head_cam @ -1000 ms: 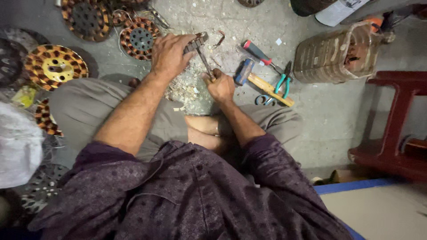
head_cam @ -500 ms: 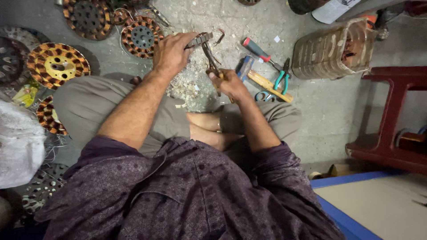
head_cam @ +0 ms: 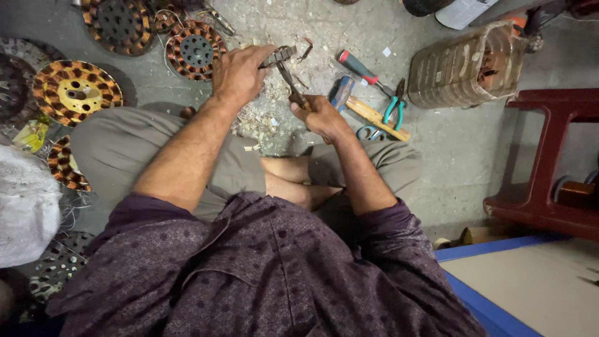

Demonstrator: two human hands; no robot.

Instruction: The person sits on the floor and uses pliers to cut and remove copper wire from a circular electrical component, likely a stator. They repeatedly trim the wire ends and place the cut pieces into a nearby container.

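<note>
I sit cross-legged on a concrete floor. My left hand (head_cam: 237, 75) is closed around a small dark metal piece (head_cam: 279, 56) held above the floor. My right hand (head_cam: 318, 113) grips the handle of a thin metal tool (head_cam: 289, 78) whose tip meets that piece. Beneath both hands lies a pile of pale scraps (head_cam: 265, 109). To the right of my right hand lie a hammer (head_cam: 365, 111), a red-handled screwdriver (head_cam: 359, 67) and teal-handled pliers (head_cam: 394, 107).
Several round copper-wound motor stators (head_cam: 194, 50) lie on the floor at left and top left. A clear plastic container (head_cam: 465, 65) holding copper scrap rests at upper right. A dark red stool (head_cam: 549, 156) stands at right, a white sack (head_cam: 25, 212) at left.
Both hands have risen slightly and the thin tool now stands steeper against the metal piece. The view has shifted a little.
</note>
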